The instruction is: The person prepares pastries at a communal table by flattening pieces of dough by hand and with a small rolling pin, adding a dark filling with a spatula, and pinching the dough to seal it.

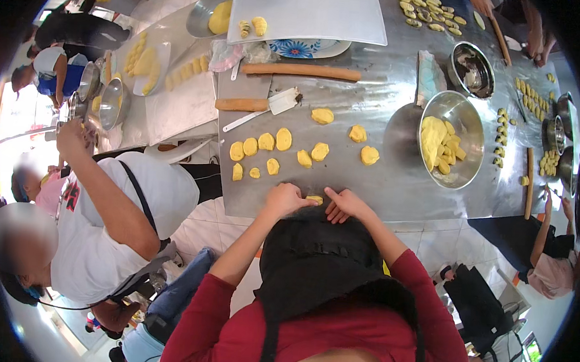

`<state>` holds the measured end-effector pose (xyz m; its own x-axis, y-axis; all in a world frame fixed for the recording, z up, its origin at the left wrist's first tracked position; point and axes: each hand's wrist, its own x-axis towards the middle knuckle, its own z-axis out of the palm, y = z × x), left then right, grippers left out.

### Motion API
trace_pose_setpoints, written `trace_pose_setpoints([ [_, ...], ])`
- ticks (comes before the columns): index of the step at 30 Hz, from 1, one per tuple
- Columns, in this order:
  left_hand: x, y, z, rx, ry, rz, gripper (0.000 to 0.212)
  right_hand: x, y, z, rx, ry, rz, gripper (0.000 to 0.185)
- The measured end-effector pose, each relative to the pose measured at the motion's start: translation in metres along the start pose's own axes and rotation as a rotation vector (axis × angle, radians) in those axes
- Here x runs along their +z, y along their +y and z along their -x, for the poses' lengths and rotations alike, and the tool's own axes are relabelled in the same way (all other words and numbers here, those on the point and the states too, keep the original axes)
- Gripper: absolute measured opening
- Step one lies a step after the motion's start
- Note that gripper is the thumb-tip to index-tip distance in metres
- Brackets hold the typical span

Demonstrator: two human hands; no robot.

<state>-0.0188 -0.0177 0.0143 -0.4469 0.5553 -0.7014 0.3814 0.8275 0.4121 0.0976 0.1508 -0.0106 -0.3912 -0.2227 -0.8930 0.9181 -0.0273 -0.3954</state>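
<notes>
At the near edge of the metal table, my left hand (285, 200) pinches a small piece of yellow dough (314, 200) between thumb and fingers. Just right of it, my right hand (343, 205) has its thumb and fingers apart and holds nothing. Beyond my hands lie several flattened yellow dough pieces (266, 141) in loose rows, with more dough pieces (369, 155) farther right. A steel bowl (473, 116) at the right holds a large dough lump (433, 134) and cut chunks.
A wooden rolling pin (302, 71), a dough scraper (284, 101) and a white spatula (244, 121) lie beyond the dough. A white tray (307, 12) stands at the back. A bowl with dark filling (472, 70) is back right. A co-worker (118, 212) stands at left.
</notes>
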Motion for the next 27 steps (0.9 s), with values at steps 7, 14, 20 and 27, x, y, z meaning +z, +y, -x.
trace_pose_setpoints([
  [7, -0.006, 0.007, -0.010, -0.157, -0.168, 0.110, 0.063, -0.003, 0.004, -0.004, -0.001, 0.012, -0.135, 0.081],
  [14, -0.005, 0.000, -0.013, -0.271, -0.122, 0.435, 0.065, -0.004, 0.000, -0.002, 0.007, -0.018, -0.122, 0.080],
  [20, 0.014, 0.022, 0.017, -0.020, 0.324, 0.215, 0.035, -0.004, 0.012, 0.000, -0.121, -0.002, -0.302, 0.062],
  [27, 0.035, 0.015, 0.014, 0.462, 0.443, -0.106, 0.031, -0.022, 0.014, 0.020, -0.267, 0.115, -0.380, 0.049],
])
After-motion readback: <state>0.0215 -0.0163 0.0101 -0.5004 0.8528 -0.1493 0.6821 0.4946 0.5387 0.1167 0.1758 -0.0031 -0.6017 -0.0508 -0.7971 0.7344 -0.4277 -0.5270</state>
